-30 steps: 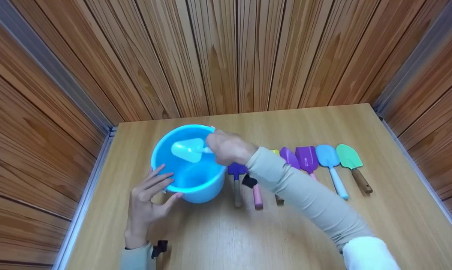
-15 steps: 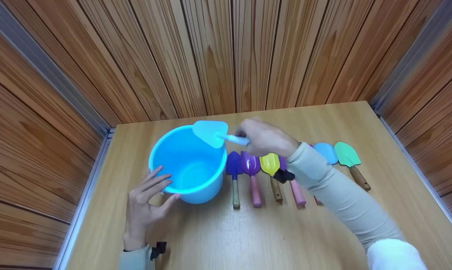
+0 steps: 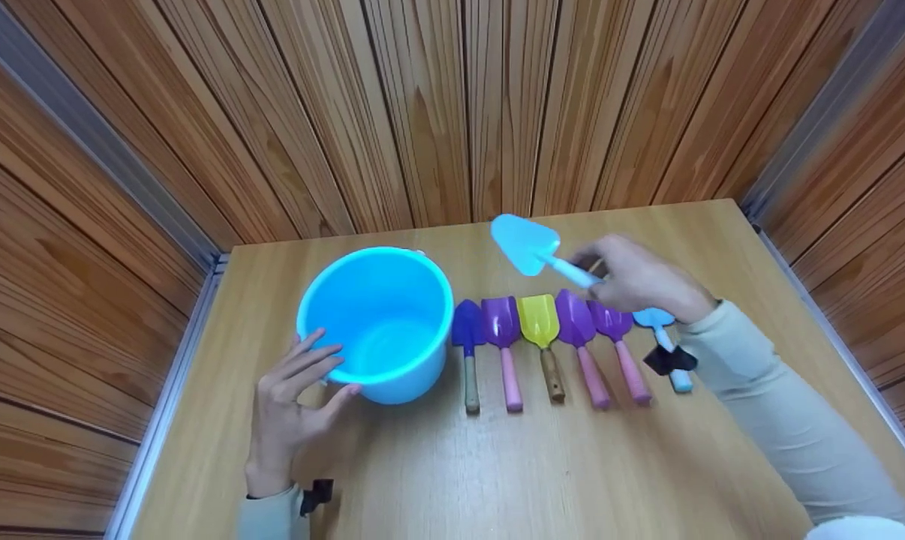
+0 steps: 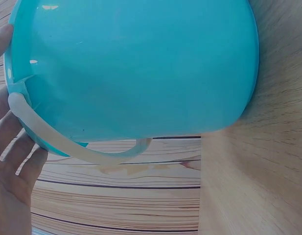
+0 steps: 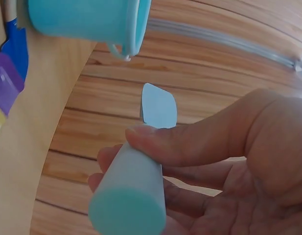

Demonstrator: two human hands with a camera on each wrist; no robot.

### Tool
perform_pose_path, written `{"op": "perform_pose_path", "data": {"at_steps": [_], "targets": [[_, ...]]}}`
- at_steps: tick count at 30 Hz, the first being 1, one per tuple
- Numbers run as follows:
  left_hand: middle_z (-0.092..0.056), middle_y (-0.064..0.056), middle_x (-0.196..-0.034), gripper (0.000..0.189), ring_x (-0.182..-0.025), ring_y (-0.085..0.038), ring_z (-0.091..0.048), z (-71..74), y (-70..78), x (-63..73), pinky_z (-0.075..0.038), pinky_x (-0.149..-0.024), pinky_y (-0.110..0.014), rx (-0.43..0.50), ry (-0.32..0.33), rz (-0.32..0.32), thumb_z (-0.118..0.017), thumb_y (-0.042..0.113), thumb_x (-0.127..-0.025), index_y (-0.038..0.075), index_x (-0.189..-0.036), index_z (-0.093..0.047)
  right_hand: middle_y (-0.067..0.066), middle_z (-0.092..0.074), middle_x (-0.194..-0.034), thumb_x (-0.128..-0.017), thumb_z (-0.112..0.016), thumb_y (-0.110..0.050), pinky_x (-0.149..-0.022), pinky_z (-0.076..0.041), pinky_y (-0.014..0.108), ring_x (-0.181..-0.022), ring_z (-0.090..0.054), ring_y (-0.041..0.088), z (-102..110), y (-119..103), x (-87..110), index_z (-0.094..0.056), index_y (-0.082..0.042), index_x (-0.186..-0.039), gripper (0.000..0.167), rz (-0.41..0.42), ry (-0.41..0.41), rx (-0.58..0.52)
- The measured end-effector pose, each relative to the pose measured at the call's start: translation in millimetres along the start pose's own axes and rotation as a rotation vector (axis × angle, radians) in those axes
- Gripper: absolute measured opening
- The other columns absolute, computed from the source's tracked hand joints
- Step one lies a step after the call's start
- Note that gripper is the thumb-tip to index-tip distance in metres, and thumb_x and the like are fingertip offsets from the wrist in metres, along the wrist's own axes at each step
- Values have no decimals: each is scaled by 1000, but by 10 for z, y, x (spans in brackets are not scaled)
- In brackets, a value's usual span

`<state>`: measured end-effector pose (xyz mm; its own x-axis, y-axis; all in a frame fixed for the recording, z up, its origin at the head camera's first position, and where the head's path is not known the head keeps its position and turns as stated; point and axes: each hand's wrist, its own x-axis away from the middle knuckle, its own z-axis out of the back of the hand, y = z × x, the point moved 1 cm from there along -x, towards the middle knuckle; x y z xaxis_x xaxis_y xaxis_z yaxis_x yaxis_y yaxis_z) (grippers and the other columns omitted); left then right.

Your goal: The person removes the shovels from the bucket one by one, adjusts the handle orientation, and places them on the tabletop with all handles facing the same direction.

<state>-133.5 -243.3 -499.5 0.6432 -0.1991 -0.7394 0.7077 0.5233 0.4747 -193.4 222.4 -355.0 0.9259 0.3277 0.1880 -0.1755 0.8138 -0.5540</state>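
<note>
My right hand (image 3: 632,277) pinches the handle of a light-blue toy trowel (image 3: 524,241) between thumb and fingers. Its blade points left, raised beyond the row of shovels. From the right wrist view, the round handle end (image 5: 128,210) faces the camera, with the thumb along the handle. A blue bucket (image 3: 400,390) stands upright at the left. My left hand (image 3: 291,397) rests at the bucket's near-left rim, fingers spread and mostly straight, fingertips over the edge. A white bucket handle (image 4: 58,139) hangs down the side in the left wrist view.
Right of the bucket lie a dark-blue trowel (image 3: 468,322), a purple shovel (image 3: 501,319), a yellow shovel (image 3: 539,316), two more purple shovels and a blue shovel (image 3: 653,316) partly behind the right wrist. Wood-panel walls (image 3: 452,112) enclose the table (image 3: 437,472).
My right hand has carried the light-blue trowel up out of the bucket and to the right, past several shovels. The left hand has stayed at the rim. The green shovel is now hidden.
</note>
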Motion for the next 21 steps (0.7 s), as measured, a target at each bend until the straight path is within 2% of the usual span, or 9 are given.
{"op": "perform_pose_path", "data": {"at_steps": [7, 14, 16, 21], "targets": [[-80, -8, -123, 52, -132, -38, -67, -16, -5, -2, -44, -121, -34, -2, -9, -22, -100, 12, -67, 13, -117, -84, 26, -74, -118, -96, -71, 2, -78, -60, 40, -101, -70, 34, 98, 443, 211, -68, 6, -134, 38, -46, 60, -19], [-80, -7, -123, 54, -133, -37, -67, -23, 6, 0, -43, -121, -35, 2, -10, -11, -100, 9, -65, 14, -116, -84, 32, -71, -123, -97, -73, -1, -72, -54, 33, -102, -66, 36, 196, 852, 381, -64, 9, -139, 43, -110, 102, -31], [-80, -4, -124, 53, -134, -36, -67, -19, 8, -3, -43, -122, -35, -3, -10, -6, -100, 9, -66, 14, -116, -84, 34, -69, -126, -98, -72, -2, -73, -54, 32, -103, -65, 38, 211, 957, 421, -63, 10, -140, 44, -128, 111, -34], [-80, -8, -123, 54, -135, -34, -66, -14, 9, -1, -43, -122, -37, -4, -5, 3, -100, 8, -65, 15, -116, -84, 37, -66, -131, -99, -70, -1, -76, -56, 29, -111, -66, 44, 234, 1239, 487, -59, 11, -142, 46, -177, 120, -69]]}}
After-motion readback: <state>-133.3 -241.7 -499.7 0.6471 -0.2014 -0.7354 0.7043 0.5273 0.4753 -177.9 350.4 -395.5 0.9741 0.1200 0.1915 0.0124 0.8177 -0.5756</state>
